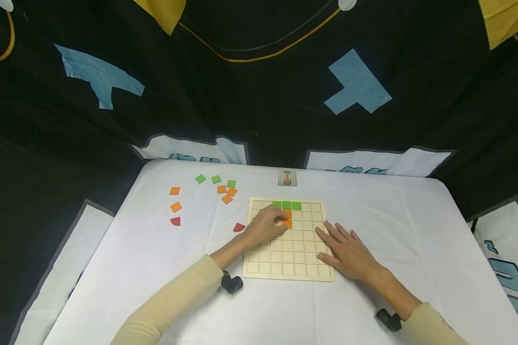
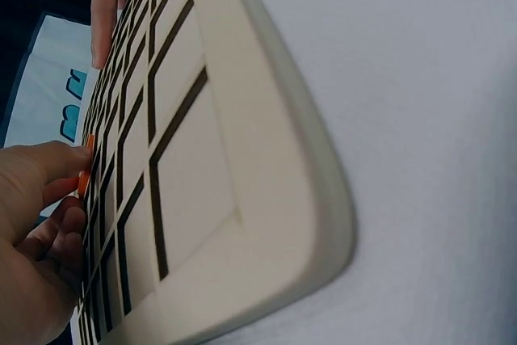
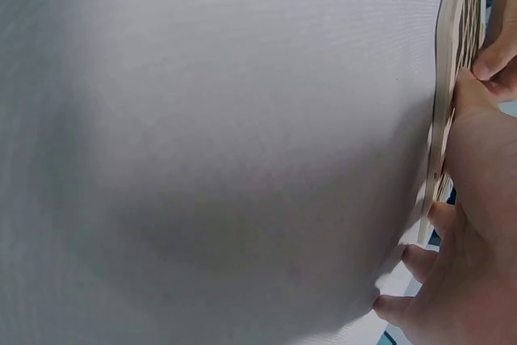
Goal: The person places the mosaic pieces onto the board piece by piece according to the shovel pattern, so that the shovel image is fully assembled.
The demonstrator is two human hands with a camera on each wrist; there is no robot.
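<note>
A pale wooden grid board (image 1: pixel 276 268) lies on the white table. Three green square tiles (image 1: pixel 287 205) fill cells in its top row, with an orange square tile (image 1: pixel 287 213) below the middle one. My left hand (image 1: pixel 265 226) reaches over the board and pinches another orange tile (image 1: pixel 288 224) at the cell just under that; in the left wrist view this orange tile (image 2: pixel 83 184) shows between the fingertips. The fingers of my right hand (image 1: pixel 349 254) are spread, thumb and index finger on the board's right edge, the other fingertips down on the cloth beside it.
Left of the board lie loose green tiles (image 1: pixel 216 179), several orange tiles (image 1: pixel 227 199) and two red quarter-round pieces (image 1: pixel 239 227). Behind the board is a small picture card (image 1: pixel 287 178) with a grid pattern. A black curtain (image 1: pixel 250 115) hangs past the far table edge.
</note>
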